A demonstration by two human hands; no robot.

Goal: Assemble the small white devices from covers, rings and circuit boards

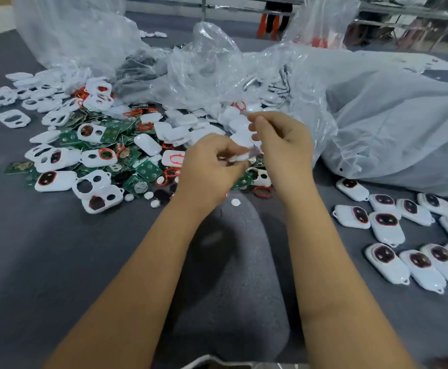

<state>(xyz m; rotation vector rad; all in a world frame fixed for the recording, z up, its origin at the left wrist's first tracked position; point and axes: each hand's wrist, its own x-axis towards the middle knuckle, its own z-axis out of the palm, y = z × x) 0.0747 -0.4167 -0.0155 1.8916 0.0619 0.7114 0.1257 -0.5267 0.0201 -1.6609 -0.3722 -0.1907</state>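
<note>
Your left hand (212, 166) and right hand (284, 145) meet above the middle of the table (57, 262), both sets of fingers curled in a pinch around a small white piece (240, 157), probably a cover, though motion blur hides its exact shape and whether a ring or board already sits in it. You hold it raised and close between both hands, which looks like the way to line up thin parts and press them together without the soft grey cloth giving way underneath. The loose parts lie in a heap (105, 150) toward the far left of the table, within reach of your left hand: glossy white plastic covers (57, 181) with rounded corners and oval cut-outs, flat green circuit boards (148, 170) with pale round pads, thin red rings (262, 192) that look flexible, and small white discs (235, 201). The finished devices (386, 258) lie in loose rows near the right edge, each a smooth white pebble shape with a dark oval window rimmed in red, kept well apart from the heap, likely so done and undone never mix. Crinkled clear plastic bags (217, 70) slump across the far side, with more white parts spilling from their mouths, and a large bag (403, 123) fills the far right corner.
</note>
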